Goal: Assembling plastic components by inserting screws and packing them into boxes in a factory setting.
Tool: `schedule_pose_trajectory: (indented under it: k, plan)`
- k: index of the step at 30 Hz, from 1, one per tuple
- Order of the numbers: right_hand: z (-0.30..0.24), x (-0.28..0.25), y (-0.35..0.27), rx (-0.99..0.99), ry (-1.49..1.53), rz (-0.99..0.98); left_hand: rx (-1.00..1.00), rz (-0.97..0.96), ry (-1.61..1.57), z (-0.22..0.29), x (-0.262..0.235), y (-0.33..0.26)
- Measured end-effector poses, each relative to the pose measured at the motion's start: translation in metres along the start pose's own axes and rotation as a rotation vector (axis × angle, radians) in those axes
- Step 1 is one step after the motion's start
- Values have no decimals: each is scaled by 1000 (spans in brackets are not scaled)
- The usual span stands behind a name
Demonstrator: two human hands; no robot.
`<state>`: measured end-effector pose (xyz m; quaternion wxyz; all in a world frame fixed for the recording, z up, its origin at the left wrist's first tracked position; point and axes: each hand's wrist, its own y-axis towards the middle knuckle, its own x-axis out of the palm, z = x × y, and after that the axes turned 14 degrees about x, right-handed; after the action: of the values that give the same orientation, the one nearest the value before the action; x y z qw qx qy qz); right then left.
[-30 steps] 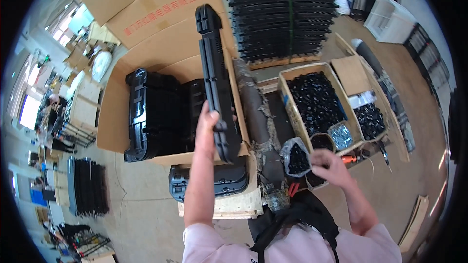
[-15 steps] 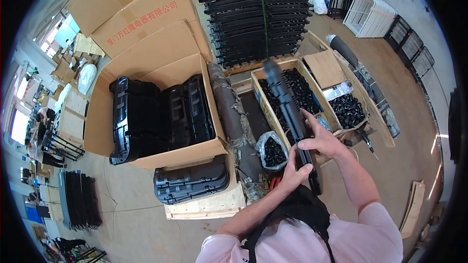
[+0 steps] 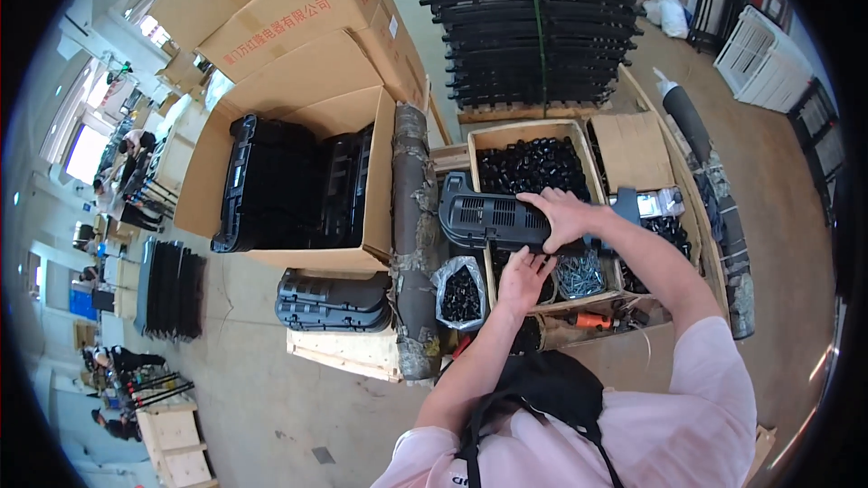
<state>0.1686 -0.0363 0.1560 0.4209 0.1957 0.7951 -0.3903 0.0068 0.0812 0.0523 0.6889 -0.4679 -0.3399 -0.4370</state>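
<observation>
A black plastic cover (image 3: 493, 217) with vent slots lies level above the parts boxes. My right hand (image 3: 579, 219) grips its right part, thumb at the near edge and fingers over the top. My left hand (image 3: 523, 282) is just below the cover's near edge, palm turned up and fingers apart; whether the fingertips touch the edge I cannot tell. Under and behind the cover is a wooden box (image 3: 470, 137) of small black parts (image 3: 533, 163). Close to my left hand are a plastic bag (image 3: 443, 285) of small black pieces and a compartment of screws (image 3: 580, 276).
At left stands an open carton (image 3: 203, 190) with large black plastic shells (image 3: 262, 190). Similar covers (image 3: 330, 303) are stacked below it on wood. A wrapped roll (image 3: 413, 181) runs beside the carton. Behind rises a strapped stack of black frames (image 3: 488, 27). An orange tool (image 3: 592, 319) lies near me.
The cover has turned from upright and edge-on to lying level, its vented face up, further left. My left hand has let go of it and sits below it, while my right hand keeps hold.
</observation>
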Motion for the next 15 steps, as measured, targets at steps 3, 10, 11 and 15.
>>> schedule_pose_trajectory:
  k: [3, 10, 11, 15]
  plan:
    - [16, -8, 22, -72, -58, -35, 70, 98, -14, -22, -9, 15]
    - [63, -51, 84, -92, -63, 155, 155, 237, 53, -55, -26, 38]
    - [64, -54, 94, -95, -67, 146, 161, 242, 42, -56, -26, 40]
    - [75, -47, 127, -104, -83, 140, 181, 251, 88, -53, -22, 44]
